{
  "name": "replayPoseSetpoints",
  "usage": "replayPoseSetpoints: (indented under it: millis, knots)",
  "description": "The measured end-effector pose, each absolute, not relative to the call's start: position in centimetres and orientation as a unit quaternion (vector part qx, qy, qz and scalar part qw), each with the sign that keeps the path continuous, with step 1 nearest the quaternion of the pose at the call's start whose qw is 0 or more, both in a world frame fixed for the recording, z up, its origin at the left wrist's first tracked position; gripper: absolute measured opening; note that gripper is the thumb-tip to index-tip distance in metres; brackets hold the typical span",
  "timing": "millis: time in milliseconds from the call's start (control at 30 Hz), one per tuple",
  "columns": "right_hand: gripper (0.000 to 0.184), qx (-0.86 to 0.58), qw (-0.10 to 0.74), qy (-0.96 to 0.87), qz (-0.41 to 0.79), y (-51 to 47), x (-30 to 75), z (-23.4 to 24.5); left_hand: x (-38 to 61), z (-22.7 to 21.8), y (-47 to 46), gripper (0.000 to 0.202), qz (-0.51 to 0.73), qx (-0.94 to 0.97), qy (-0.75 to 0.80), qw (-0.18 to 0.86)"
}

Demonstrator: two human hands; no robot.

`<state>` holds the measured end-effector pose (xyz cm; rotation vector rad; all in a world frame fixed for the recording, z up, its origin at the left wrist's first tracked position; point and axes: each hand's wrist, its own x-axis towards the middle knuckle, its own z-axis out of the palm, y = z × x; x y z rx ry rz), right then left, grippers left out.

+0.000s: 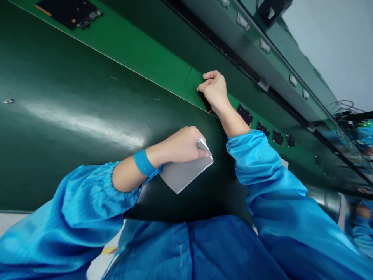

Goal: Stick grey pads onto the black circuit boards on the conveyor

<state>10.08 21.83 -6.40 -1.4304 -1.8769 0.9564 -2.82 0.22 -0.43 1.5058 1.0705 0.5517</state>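
While left fingers (203,154) grip a gray sheet (185,172), tabletop (70,93) spreads past its edges.

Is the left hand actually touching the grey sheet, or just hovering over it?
Touching. The head view shows the left hand closed on the grey sheet, with the sheet's edge sticking out between thumb and fingers.

There's room over the table (72,151) past the left hand (186,144); a long black bar (233,57) blocks the back.
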Motion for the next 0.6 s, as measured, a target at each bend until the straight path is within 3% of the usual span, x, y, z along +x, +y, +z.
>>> replayPoseSetpoints:
  millis: [600]
  knots:
    - [0.037, -0.523, 0.268, -0.767, 0.258, 21.4, 13.5, -5.9, -2.7, -0.7, 0.3, 0.018, 0.231, 0.636, 0.462, 0.573]
